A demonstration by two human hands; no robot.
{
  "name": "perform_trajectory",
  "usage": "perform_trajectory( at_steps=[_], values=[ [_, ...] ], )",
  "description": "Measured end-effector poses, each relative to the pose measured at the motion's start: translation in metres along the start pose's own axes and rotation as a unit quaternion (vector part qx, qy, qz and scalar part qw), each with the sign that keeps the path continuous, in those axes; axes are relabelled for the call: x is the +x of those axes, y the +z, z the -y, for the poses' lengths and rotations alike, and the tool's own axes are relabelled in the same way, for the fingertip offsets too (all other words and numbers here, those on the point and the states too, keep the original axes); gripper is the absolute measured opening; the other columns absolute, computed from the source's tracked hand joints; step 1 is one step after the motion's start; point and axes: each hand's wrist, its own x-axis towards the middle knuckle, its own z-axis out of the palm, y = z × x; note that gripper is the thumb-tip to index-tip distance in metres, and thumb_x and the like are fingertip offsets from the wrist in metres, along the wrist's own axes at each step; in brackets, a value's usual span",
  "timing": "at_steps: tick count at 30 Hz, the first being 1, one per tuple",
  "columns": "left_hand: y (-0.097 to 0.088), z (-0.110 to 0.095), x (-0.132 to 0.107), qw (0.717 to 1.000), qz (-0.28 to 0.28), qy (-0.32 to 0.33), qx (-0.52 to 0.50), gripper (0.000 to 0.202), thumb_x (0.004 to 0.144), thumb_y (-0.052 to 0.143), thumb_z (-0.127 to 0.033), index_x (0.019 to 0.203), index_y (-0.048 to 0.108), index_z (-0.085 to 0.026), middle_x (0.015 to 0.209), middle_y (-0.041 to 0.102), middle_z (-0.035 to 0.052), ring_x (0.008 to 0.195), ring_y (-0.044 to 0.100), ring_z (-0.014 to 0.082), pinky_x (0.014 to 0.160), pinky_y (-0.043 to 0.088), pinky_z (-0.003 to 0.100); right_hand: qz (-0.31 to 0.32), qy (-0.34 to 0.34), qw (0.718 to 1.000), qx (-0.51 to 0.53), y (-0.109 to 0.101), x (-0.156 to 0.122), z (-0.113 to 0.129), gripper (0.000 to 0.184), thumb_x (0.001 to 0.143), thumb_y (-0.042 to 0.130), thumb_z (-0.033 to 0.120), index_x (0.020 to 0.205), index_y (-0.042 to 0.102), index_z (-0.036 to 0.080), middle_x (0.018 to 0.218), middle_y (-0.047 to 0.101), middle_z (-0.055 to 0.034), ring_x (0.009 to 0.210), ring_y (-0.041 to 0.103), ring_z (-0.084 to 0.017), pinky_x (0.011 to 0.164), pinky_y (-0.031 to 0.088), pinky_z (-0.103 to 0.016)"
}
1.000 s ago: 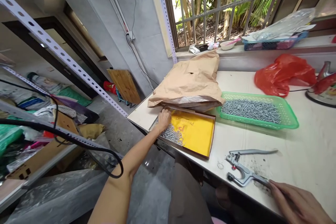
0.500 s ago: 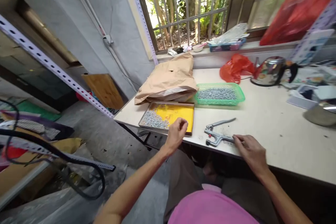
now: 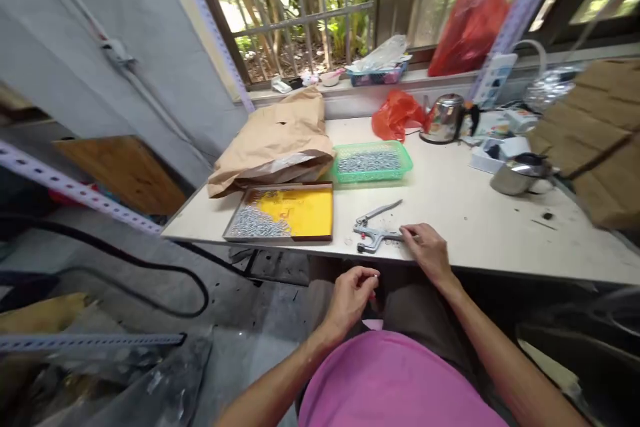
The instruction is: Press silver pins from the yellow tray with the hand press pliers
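My left hand [image 3: 350,297] hovers over my lap, just off the table's front edge, thumb and forefinger pinched together. Something tiny and pale shows at its fingertips, too small to name. On the table lie grey metal snap-type pliers [image 3: 374,235], handles spread, jaw end toward the left. The fingers of my right hand [image 3: 430,253] are closed on the end of one handle. Left of the pliers is a shallow tray [image 3: 313,212] with a yellow bottom, and small silvery metal pieces [image 3: 255,222] are heaped in its left part.
Behind the tray lies a brown paper bag [image 3: 280,133]. A green basket [image 3: 373,175] of similar metal pieces stands beside it. Farther right are a red plastic bag [image 3: 397,115], a kettle [image 3: 445,120], a metal pitcher [image 3: 520,175] and a cardboard piece [image 3: 595,140].
My left hand has moved from the tray's front right corner down and toward me, over my lap. My right hand stays at the pliers' handle. The view has turned right.
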Motion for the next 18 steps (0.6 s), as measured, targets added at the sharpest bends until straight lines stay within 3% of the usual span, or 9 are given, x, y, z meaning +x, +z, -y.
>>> perform_trajectory(
  at_steps=[4,6,8,9,10,13,14,15,18],
  values=[
    [0.027,0.018,-0.011,0.997,-0.011,-0.059,-0.047,0.02,0.071,0.064,-0.023,0.085,0.072,-0.012,0.065,0.064,0.0018,0.053,0.054,0.0097,0.052,0.043,0.022,-0.009,0.0,1.0,-0.004,0.0,-0.006,-0.01,0.027,0.091,0.053,0.041,0.085,0.067,0.019,0.081,0.068,-0.0046,0.076,0.063,-0.019,0.072,0.048,-0.031],
    [0.018,0.012,-0.019,0.992,-0.022,-0.086,-0.093,0.017,0.069,0.068,-0.025,0.079,0.071,-0.012,0.06,0.061,0.0007,0.049,0.054,0.0098,0.05,0.042,0.022,-0.017,0.007,1.0,-0.01,0.001,-0.007,-0.014,0.027,0.09,0.054,0.043,0.084,0.067,0.019,0.08,0.068,-0.004,0.074,0.064,-0.019,0.069,0.048,-0.03],
    [-0.02,-0.011,-0.037,0.983,-0.098,-0.062,-0.14,0.017,0.071,0.069,-0.029,0.076,0.07,-0.013,0.063,0.062,0.0012,0.049,0.055,0.0095,0.051,0.044,0.022,-0.018,0.016,1.0,-0.014,-0.001,-0.007,-0.014,0.027,0.089,0.055,0.042,0.082,0.067,0.02,0.079,0.068,-0.0036,0.072,0.064,-0.018,0.067,0.047,-0.029],
    [-0.049,-0.025,-0.049,0.967,-0.205,-0.007,-0.153,0.016,0.073,0.069,-0.03,0.077,0.069,-0.015,0.066,0.063,0.0008,0.053,0.055,0.0081,0.055,0.046,0.021,-0.015,0.021,1.0,-0.014,-0.002,-0.007,-0.013,0.026,0.089,0.055,0.042,0.082,0.067,0.02,0.079,0.069,-0.0036,0.072,0.064,-0.018,0.066,0.047,-0.029],
    [-0.082,-0.039,-0.061,0.94,-0.299,0.055,-0.157,0.015,0.072,0.071,-0.029,0.077,0.067,-0.016,0.068,0.063,0.0004,0.059,0.057,0.0081,0.061,0.048,0.02,-0.012,0.024,1.0,-0.014,-0.004,-0.006,-0.012,0.025,0.089,0.056,0.041,0.081,0.067,0.02,0.079,0.069,-0.0036,0.072,0.064,-0.018,0.067,0.047,-0.029],
    [-0.171,-0.06,-0.08,0.808,-0.534,0.207,-0.136,0.022,0.068,0.076,-0.027,0.085,0.066,-0.018,0.076,0.063,-0.0032,0.061,0.055,0.0053,0.064,0.049,0.018,-0.002,0.029,1.0,-0.01,-0.005,-0.003,-0.008,0.024,0.09,0.055,0.039,0.081,0.068,0.02,0.079,0.069,-0.0042,0.075,0.063,-0.018,0.07,0.047,-0.03],
    [-0.188,-0.057,-0.081,0.794,-0.556,0.214,-0.124,0.028,0.066,0.078,-0.027,0.089,0.066,-0.018,0.079,0.063,-0.0034,0.061,0.055,0.0052,0.066,0.05,0.019,0.002,0.03,1.0,-0.005,-0.004,-0.002,-0.008,0.024,0.09,0.055,0.038,0.081,0.068,0.02,0.08,0.069,-0.0043,0.076,0.063,-0.018,0.071,0.047,-0.03],
    [-0.197,-0.05,-0.079,0.804,-0.551,0.185,-0.125,0.03,0.063,0.079,-0.027,0.088,0.066,-0.016,0.079,0.064,-0.003,0.06,0.055,0.0053,0.064,0.05,0.02,0.006,0.031,0.999,-0.002,-0.004,0.0,-0.008,0.024,0.09,0.054,0.038,0.082,0.067,0.02,0.08,0.068,-0.0045,0.077,0.062,-0.019,0.072,0.047,-0.031],
    [-0.177,-0.018,-0.061,0.883,-0.449,0.009,-0.134,0.037,0.057,0.082,-0.03,0.087,0.067,-0.013,0.081,0.066,0.0004,0.059,0.056,0.0064,0.059,0.049,0.02,0.031,0.028,0.999,0.004,-0.002,0.005,-0.007,0.024,0.091,0.054,0.037,0.082,0.068,0.021,0.081,0.068,-0.005,0.08,0.06,-0.02,0.076,0.047,-0.034]
  ],
)
